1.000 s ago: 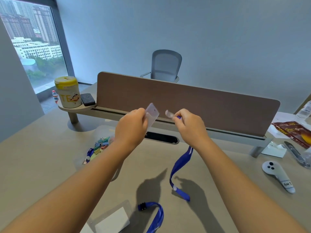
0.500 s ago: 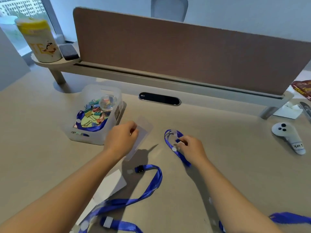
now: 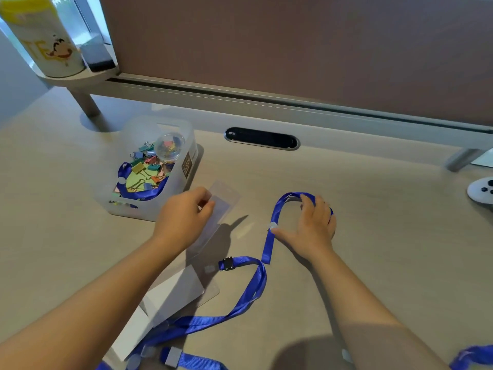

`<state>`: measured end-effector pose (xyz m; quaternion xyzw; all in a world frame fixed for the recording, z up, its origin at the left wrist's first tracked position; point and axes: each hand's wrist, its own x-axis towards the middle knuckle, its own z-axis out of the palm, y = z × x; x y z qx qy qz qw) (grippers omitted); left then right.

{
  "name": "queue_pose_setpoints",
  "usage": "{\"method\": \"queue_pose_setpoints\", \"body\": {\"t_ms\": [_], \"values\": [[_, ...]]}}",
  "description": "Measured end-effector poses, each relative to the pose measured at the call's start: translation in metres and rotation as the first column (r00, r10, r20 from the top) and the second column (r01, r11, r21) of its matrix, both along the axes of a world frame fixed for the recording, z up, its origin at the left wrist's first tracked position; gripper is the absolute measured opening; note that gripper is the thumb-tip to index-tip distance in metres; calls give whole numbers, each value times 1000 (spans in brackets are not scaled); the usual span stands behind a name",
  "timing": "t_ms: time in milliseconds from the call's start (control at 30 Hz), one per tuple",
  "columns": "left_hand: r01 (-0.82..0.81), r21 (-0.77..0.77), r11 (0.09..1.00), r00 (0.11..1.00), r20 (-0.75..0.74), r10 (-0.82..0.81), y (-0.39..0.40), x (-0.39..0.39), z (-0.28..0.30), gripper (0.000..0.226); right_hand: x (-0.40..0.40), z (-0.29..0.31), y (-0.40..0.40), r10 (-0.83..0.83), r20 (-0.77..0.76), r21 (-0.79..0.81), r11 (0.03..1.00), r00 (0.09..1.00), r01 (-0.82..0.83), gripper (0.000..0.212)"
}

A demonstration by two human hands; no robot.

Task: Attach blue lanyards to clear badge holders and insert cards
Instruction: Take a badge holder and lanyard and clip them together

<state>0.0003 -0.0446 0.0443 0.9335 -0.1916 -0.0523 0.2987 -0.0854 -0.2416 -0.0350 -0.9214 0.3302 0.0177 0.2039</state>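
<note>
My left hand (image 3: 184, 217) pinches a clear badge holder (image 3: 222, 201) by its long edge, just above the desk beside the plastic bin. My right hand (image 3: 313, 225) lies with spread fingers on a blue lanyard (image 3: 269, 237) that loops on the desk; its thumb touches the lanyard's clear end piece. Nearer to me lies a second blue lanyard (image 3: 248, 297) with a black buckle, next to a white card in a clear holder (image 3: 176, 292). More lanyard ends show at the bottom edge.
A translucent bin (image 3: 160, 212) with coloured binder clips and a blue lanyard sits at the left. A brown divider panel (image 3: 293, 49) closes the far side. A yellow-lidded canister (image 3: 40, 38) stands on a small shelf. A white controller (image 3: 482, 189) lies at the right edge.
Both hands came down from in front of the divider to the desk. The right hand set the lanyard down and spread flat over it. The left hand still holds the badge holder.
</note>
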Motion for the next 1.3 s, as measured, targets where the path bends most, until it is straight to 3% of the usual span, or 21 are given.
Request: {"method": "queue_pose_setpoints", "body": {"t_ms": [133, 267, 433, 633, 767, 900, 1000, 1067, 1133, 1300], "values": [[5, -13, 1000, 1000, -6, -5, -2, 3, -2, 19, 12, 6, -7, -52, -144, 90, 994, 988, 65, 120], [-1, -17, 1000, 1000, -6, 1, 1, 5, -5, 19, 17, -1, 4, 80, -231, 116, 992, 970, -54, 120], [-18, -12, 1000, 1000, -12, 18, 7, 6, -6, 20, 19, -4, 18, 176, -123, 15, 984, 977, -176, 86], [-43, -31, 999, 999, -20, 43, 18, 6, -1, 22, 19, 2, 31, 183, -68, 120, 977, 981, -174, 26], [-81, -60, 995, 997, -10, 80, 34, 13, 7, 20, 21, 5, 36, 155, -122, 132, 982, 980, -139, 20], [-210, -192, 959, 977, -65, 201, 56, 27, 20, 16, 40, 31, 50, 38, 37, 343, 938, 999, -48, 8], [-303, -271, 913, 953, -81, 293, 79, 44, 30, 17, 67, 68, 74, -4, 187, 438, 896, 982, -79, 8], [-344, -311, 886, 939, -90, 333, 95, 53, 38, 15, 91, 91, 94, -11, 284, 450, 884, 959, -124, 5], [-364, -349, 863, 931, -108, 348, 111, 62, 45, 14, 117, 108, 116, -2, 377, 449, 875, 926, -181, 17], [-409, -415, 813, 912, -141, 386, 158, 88, 50, 27, 180, 118, 178, 62, 453, 391, 883, 889, -261, 28]]}}
